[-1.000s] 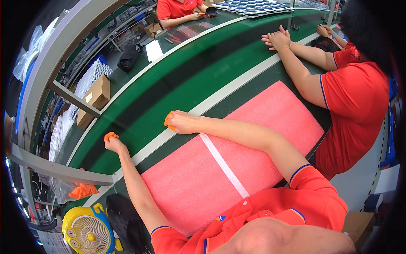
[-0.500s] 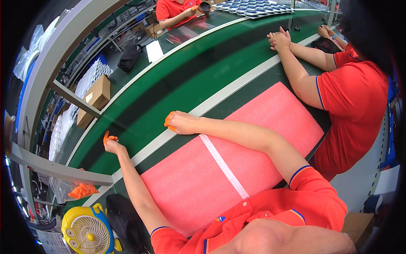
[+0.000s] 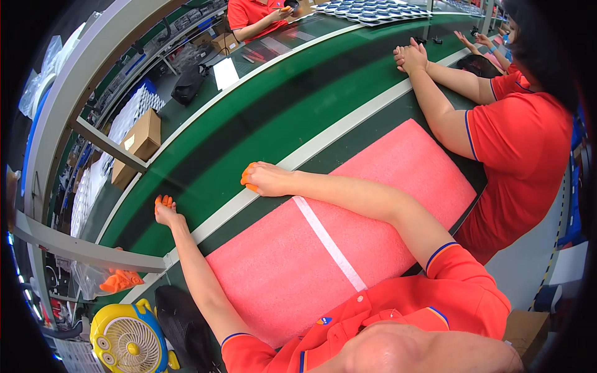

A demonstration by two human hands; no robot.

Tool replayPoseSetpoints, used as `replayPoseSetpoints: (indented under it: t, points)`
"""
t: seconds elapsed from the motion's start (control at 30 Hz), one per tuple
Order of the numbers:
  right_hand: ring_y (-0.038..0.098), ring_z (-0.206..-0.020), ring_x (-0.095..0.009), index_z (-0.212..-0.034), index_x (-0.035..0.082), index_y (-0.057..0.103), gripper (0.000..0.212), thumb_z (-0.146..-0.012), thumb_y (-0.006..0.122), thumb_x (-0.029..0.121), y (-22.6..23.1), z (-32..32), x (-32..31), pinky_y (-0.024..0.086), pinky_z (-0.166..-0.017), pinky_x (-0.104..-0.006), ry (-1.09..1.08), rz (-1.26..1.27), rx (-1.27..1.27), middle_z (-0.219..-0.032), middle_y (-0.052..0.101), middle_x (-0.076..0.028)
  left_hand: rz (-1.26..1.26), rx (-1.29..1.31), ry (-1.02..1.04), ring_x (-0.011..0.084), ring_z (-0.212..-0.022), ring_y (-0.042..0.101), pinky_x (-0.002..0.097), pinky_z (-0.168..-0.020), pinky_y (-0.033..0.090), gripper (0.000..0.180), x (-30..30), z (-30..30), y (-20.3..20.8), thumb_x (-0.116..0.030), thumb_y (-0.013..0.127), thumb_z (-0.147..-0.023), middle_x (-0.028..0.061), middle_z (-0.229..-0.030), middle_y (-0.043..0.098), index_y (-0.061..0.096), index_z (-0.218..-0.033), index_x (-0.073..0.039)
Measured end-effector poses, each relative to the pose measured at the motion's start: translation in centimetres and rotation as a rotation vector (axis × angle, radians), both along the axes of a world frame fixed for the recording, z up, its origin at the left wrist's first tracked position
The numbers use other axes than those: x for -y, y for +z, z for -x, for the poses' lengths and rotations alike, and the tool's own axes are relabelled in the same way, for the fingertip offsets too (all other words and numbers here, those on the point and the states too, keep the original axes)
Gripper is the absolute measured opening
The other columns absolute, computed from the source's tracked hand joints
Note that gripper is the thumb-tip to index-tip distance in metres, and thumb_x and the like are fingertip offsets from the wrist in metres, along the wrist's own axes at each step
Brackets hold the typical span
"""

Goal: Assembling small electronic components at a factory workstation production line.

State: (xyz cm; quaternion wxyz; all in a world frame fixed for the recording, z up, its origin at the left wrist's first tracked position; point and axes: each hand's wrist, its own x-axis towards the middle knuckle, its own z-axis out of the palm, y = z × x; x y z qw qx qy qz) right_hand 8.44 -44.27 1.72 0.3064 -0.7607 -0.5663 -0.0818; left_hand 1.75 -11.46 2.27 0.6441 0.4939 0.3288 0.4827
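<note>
My left hand hovers over the near side of the green conveyor belt, with orange finger cots on its fingertips. Its fingers show side by side, loosely extended, and nothing is in them. My right hand rests at the pale rail along the belt, curled into a fist with orange finger cots; no object shows in it. Under my right forearm lies a large pink foam sheet on the dark worktop, crossed by a white strip.
A person in a red shirt sits to my right, hands clasped at the belt. Across it, another person handles a dark round part. A cardboard box, metal frame, bag of orange finger cots and yellow fan stand left.
My left hand has turned, and its outstretched finger now lines up with the others. My right hand stays put. Farther right, another person's hand has lifted.
</note>
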Motion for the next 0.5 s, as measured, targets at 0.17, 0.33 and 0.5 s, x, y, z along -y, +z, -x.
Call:
replayPoseSetpoints:
  t: [0.17, 0.33, 0.5]
  points:
    - [0.053, -0.094, -0.032, -0.090, 0.000, 0.061, 0.015, -0.081, 0.053, 0.009, 0.02, 0.07, 0.10, 0.041, -0.085, -0.0383, 0.004, -0.006, 0.004, -0.093, 0.059, -0.015, 0.005, 0.001, -0.033, 0.0170, -0.075, 0.060, 0.0247, -0.059, 0.042, 0.026, -0.22, -0.04, -0.20, -0.015, 0.047, -0.082, 0.0116, -0.089, 0.063, 0.059, -0.101, -0.001]
    - [0.053, -0.094, -0.032, -0.092, 0.000, 0.060, 0.016, -0.081, 0.053, 0.008, 0.13, 0.03, 0.01, 0.041, -0.085, -0.0382, 0.000, 0.026, 0.007, -0.093, 0.059, -0.015, -0.004, 0.001, -0.049, 0.0176, -0.076, 0.061, 0.0250, -0.060, 0.042, 0.027, -0.22, -0.04, -0.19, -0.015, 0.047, -0.083, 0.0123, -0.090, 0.063, 0.059, -0.101, 0.000]
    - [0.053, -0.094, -0.032, -0.097, 0.001, 0.059, 0.019, -0.081, 0.053, 0.007, -0.07, 0.08, -0.11, 0.042, -0.086, -0.0380, -0.003, -0.082, 0.015, -0.094, 0.060, -0.015, -0.017, -0.003, -0.069, 0.0176, -0.076, 0.061, 0.0244, -0.060, 0.041, 0.028, 0.04, -0.07, -0.08, -0.014, 0.045, -0.083, 0.0125, -0.091, 0.064, 0.059, -0.103, 0.001]
